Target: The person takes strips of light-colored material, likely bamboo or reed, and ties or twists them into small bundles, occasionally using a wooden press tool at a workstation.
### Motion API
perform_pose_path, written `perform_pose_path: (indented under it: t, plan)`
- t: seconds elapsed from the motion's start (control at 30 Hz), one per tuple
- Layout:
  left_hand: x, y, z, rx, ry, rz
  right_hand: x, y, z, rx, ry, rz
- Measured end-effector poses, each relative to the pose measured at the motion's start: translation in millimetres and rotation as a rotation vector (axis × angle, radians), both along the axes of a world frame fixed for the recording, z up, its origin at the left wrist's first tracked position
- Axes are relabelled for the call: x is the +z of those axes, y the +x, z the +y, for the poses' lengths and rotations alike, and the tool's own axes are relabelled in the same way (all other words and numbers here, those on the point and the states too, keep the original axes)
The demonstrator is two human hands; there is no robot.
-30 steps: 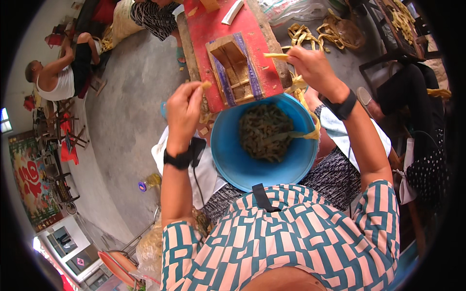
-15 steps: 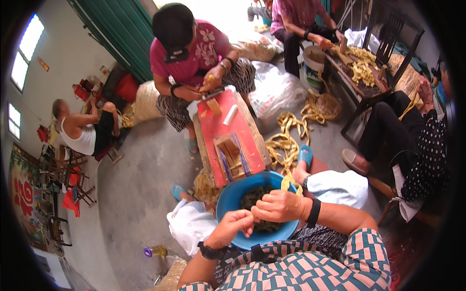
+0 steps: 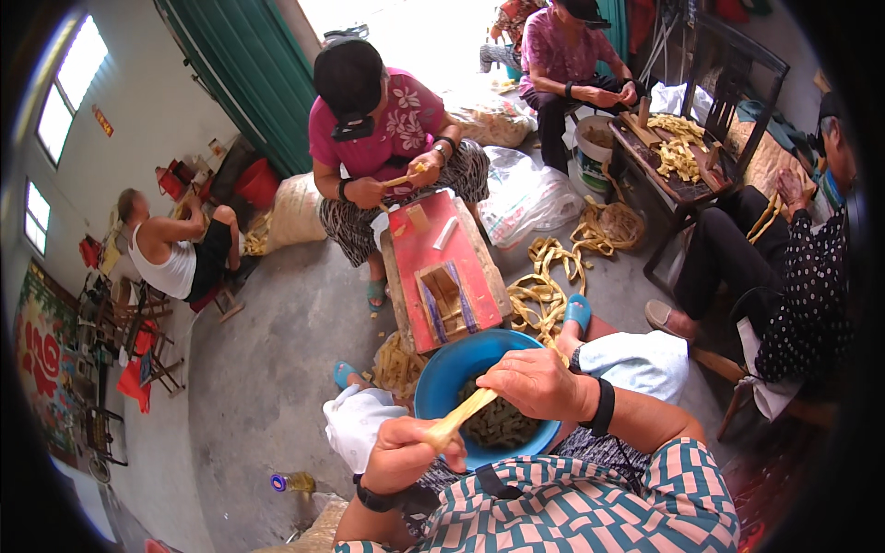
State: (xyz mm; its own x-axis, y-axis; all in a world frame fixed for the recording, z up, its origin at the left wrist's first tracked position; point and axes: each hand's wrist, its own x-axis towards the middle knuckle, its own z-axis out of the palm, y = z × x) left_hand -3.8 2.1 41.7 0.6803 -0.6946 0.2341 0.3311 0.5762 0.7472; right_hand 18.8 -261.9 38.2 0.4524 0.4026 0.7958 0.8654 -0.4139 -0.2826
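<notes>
Grips closed on a yellow strip [image 3: 464,414], left hand [image 3: 404,453] and right hand [image 3: 536,383] now sit farther apart

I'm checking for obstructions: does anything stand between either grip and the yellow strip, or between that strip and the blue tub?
Nothing visible does: the left grip and right grip both hold the yellow strip directly, and nothing shows between it and the blue tub.
</notes>
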Motion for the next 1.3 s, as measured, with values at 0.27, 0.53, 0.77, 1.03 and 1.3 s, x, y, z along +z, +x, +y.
perform_pose_path:
  t: [0.27,0.53,0.77,1.03,1.3]
  plan:
    - [12,-6,-6,0.315,0.285,-0.195,-47,-46,16,0.394,0.297,1.057]
    - [0,-17,-38,0.635,1.17,-1.556,-51,-40,2,0.668,0.283,1.381]
    - [-10,-18,-41,0.57,1.099,-1.531,-54,-41,0,0.71,0.394,1.606]
    - [-17,-18,-42,0.894,1.108,-1.72,-44,-33,9,0.676,0.994,1.723]
    - [-46,-15,-38,1.137,1.217,-1.674,-42,-17,-1,0.742,0.655,1.768]
